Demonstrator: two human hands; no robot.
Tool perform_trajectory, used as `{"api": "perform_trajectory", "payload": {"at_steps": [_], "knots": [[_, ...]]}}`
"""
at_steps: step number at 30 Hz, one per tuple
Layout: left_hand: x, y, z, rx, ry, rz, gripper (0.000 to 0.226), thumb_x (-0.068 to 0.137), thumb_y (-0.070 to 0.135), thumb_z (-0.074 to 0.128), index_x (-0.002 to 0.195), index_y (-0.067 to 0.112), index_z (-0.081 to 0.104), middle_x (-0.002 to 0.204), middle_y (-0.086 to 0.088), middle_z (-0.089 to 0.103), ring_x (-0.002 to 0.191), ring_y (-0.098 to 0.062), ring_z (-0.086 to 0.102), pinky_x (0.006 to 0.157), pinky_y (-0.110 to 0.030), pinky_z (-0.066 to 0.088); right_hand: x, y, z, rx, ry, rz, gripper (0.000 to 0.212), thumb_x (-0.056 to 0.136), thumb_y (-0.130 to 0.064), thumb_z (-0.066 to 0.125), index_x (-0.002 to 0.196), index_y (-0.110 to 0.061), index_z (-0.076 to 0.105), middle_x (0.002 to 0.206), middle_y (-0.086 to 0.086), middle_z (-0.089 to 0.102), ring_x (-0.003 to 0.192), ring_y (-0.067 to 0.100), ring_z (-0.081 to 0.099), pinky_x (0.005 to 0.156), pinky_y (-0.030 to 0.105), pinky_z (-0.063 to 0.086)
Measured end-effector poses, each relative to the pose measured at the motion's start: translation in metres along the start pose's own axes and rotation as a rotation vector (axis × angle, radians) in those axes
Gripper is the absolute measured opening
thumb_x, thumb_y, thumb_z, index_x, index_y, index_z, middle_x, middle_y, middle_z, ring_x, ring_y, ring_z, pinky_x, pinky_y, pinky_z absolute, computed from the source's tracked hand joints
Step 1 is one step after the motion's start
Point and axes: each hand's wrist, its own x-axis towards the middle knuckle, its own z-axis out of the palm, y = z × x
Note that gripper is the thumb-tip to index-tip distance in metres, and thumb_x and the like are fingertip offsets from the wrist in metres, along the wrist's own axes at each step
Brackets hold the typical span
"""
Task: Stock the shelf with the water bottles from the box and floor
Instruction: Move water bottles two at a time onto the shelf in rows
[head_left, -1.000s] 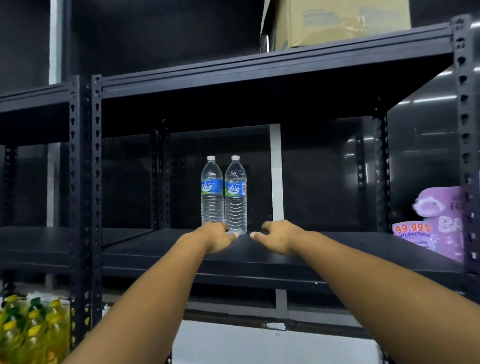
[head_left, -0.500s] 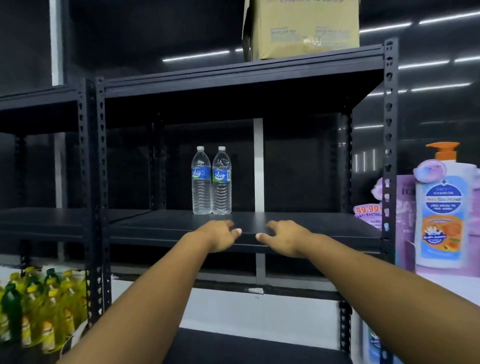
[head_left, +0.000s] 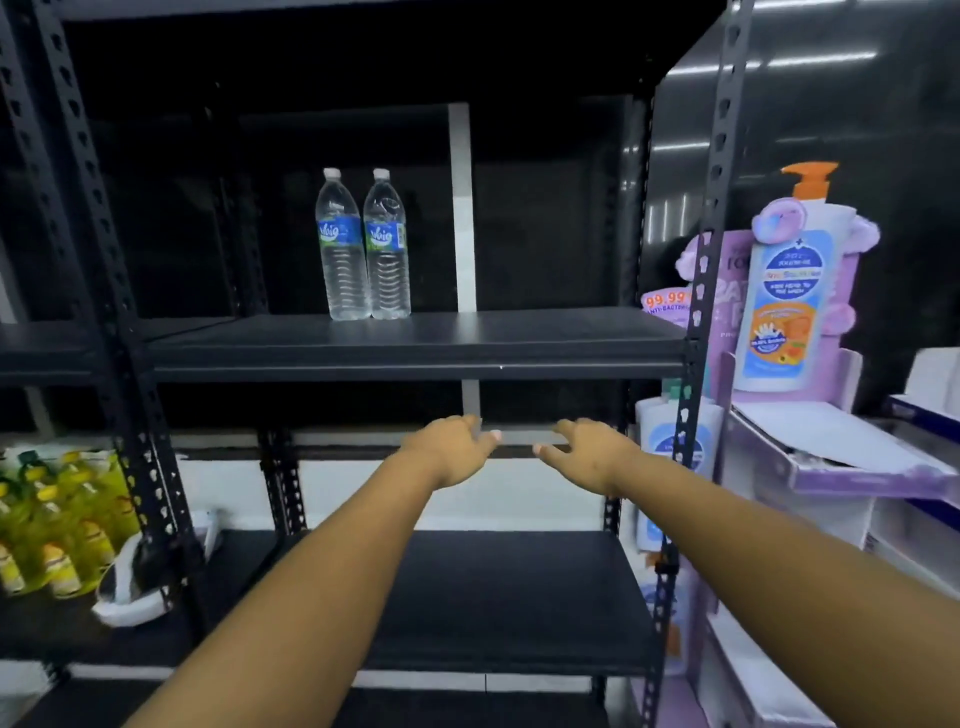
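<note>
Two clear plastic water bottles with blue-green labels, left bottle (head_left: 341, 244) and right bottle (head_left: 387, 244), stand upright and touching side by side toward the back of the black metal shelf (head_left: 415, 345), left of a white vertical strip behind it. Both arms reach forward below that shelf level. Left hand (head_left: 451, 448) and right hand (head_left: 587, 451) hang near each other but apart, fingers loosely extended, holding nothing (thumbs point inward toward one another). A lower black shelf board (head_left: 509, 597) lies beneath the forearms. Yellow bottles with green caps (head_left: 52, 525) crowd the lower left. At right, a white pump bottle with orange nozzle (head_left: 789, 291) sits in a purple cardboard display (head_left: 831, 467).
</note>
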Motion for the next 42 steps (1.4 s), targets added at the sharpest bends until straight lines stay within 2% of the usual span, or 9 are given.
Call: {"api": "perform_trajectory", "payload": {"at_steps": [3,7,12,20,25,34,39,42], "knots": [[-0.008,-0.01,0.031,0.007,-0.015,-0.001,0.064,0.097,0.059,0.031,0.151,0.025,0.027,0.156,-0.002,0.032,0.141,-0.027,0.033,0.112,-0.043,0.033,-0.012,0.011,0.026,-0.022,-0.018,0.038,0.073,0.093,-0.064,0.034,0.15,-0.019,0.028,0.156,0.01,0.03,0.136,0.033,0.037,0.109,0.045,0.035],[-0.023,-0.021,0.07,0.031,-0.047,0.002,0.064,0.099,0.057,0.027,0.152,0.021,0.025,0.158,-0.002,0.027,0.145,-0.023,0.026,0.116,-0.041,0.026,-0.028,0.016,0.052,-0.049,-0.053,0.058,0.068,0.097,-0.058,0.033,0.151,-0.017,0.027,0.156,0.011,0.027,0.138,0.032,0.034,0.11,0.044,0.033],[-0.042,-0.031,0.106,0.015,-0.104,-0.001,0.063,0.101,0.054,0.027,0.153,0.019,0.024,0.158,-0.004,0.027,0.145,-0.023,0.024,0.115,-0.039,0.025,-0.046,0.025,0.085,-0.056,-0.078,0.084,0.065,0.098,-0.055,0.033,0.148,-0.015,0.03,0.151,0.011,0.034,0.134,0.032,0.039,0.106,0.042,0.036],[-0.065,-0.054,0.16,-0.031,-0.199,-0.012,0.066,0.099,0.055,0.03,0.153,0.018,0.024,0.159,-0.004,0.026,0.148,-0.024,0.016,0.118,-0.042,0.021,-0.075,0.045,0.144,-0.065,-0.175,0.157,0.07,0.097,-0.059,0.032,0.151,-0.015,0.026,0.157,0.013,0.026,0.142,0.032,0.029,0.114,0.043,0.028],[-0.078,-0.055,0.193,-0.034,-0.256,-0.007,0.065,0.1,0.054,0.031,0.152,0.015,0.025,0.158,-0.004,0.027,0.148,-0.025,0.017,0.117,-0.042,0.023,-0.092,0.055,0.175,-0.04,-0.227,0.193,0.071,0.096,-0.06,0.033,0.15,-0.015,0.026,0.155,0.013,0.029,0.14,0.033,0.031,0.114,0.045,0.029],[-0.101,-0.048,0.255,-0.006,-0.337,0.018,0.062,0.1,0.049,0.035,0.151,0.013,0.028,0.156,-0.008,0.031,0.145,-0.026,0.023,0.116,-0.04,0.024,-0.125,0.079,0.233,-0.039,-0.31,0.234,0.064,0.098,-0.056,0.035,0.147,-0.014,0.033,0.15,0.013,0.037,0.135,0.033,0.037,0.11,0.041,0.033],[-0.111,-0.05,0.301,0.015,-0.412,-0.016,0.064,0.1,0.051,0.034,0.15,0.012,0.03,0.154,-0.01,0.033,0.143,-0.027,0.026,0.115,-0.041,0.026,-0.136,0.102,0.271,-0.052,-0.398,0.239,0.065,0.097,-0.057,0.033,0.147,-0.015,0.032,0.145,0.015,0.042,0.133,0.034,0.04,0.108,0.042,0.034],[-0.116,-0.05,0.337,0.032,-0.468,-0.063,0.065,0.1,0.052,0.033,0.15,0.011,0.029,0.156,-0.01,0.03,0.146,-0.028,0.021,0.117,-0.041,0.023,-0.139,0.121,0.302,-0.027,-0.442,0.23,0.063,0.096,-0.059,0.035,0.143,-0.018,0.037,0.142,0.013,0.045,0.13,0.031,0.042,0.106,0.041,0.035]]}}
